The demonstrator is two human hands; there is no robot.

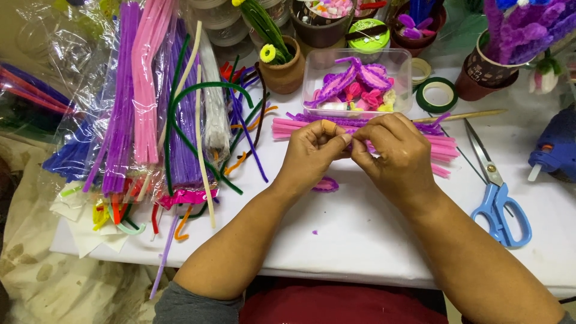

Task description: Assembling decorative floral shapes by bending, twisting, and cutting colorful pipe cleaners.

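The person sits at a white table (360, 240) and holds both hands together above its middle. The left hand (312, 157) is curled, with thumb and forefinger pressed onto a thin pink pipe cleaner (355, 144). The right hand (393, 153) meets it from the other side, and its fingertips pinch the same piece, so the two hands touch each other at the tips. Most of the piece is hidden by the fingers, so I cannot tell its full shape.

Just under the left hand, a small purple and pink curled shape (326, 185) lies on the table. Behind the hands lies a row of pink pipe cleaners (441, 150) with a few purple ones along its far edge. Beyond that stands a clear plastic box (312, 75) which holds finished purple and pink pieces.

To the right of the hands, blue-handled scissors (498, 204) lie on the table, their blades closed, and near them a thin wooden stick (462, 115). A roll of green tape (437, 95) is beside the box, and a blue glue gun (555, 147) rests at the right edge.

On the left side there are many bundles of pipe cleaners in plastic bags (129, 96), purple, pink and white, with loose green ones (198, 90) bent over them. A small brown clay pot (285, 72) stands behind them.
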